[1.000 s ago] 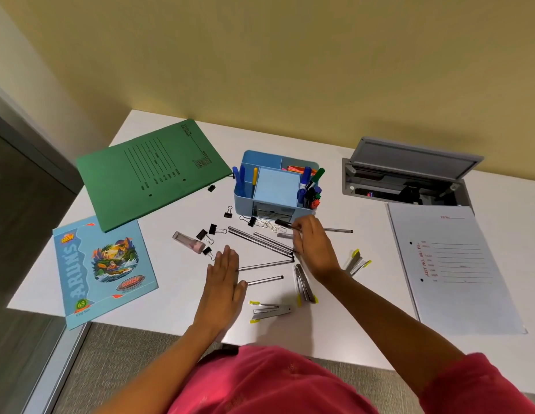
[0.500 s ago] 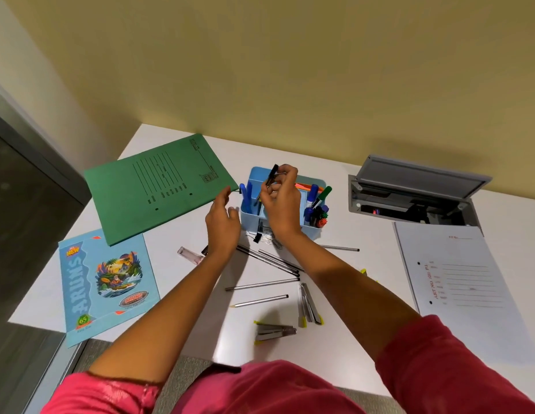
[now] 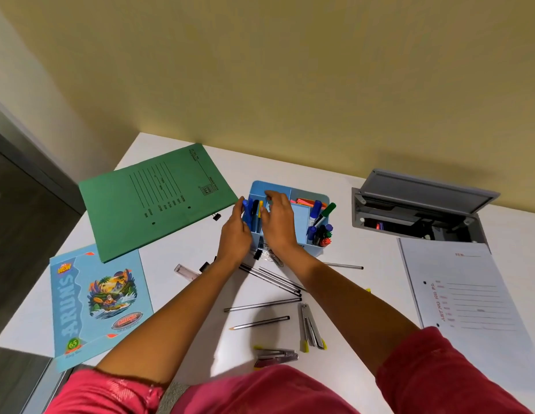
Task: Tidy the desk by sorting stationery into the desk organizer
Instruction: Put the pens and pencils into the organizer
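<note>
Desk organizer, a smooth light-blue plastic box with rounded corners, sits mid-surface, long axis running left to right; pens stand near upright in its left compartment. My left hand presses straight fingers against its left wall. My right hand curls over the pens; whether it grips anything, I cannot tell

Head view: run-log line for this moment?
left hand touches blue desk organizer | right hand over its pens | pencils loose on desk
</note>
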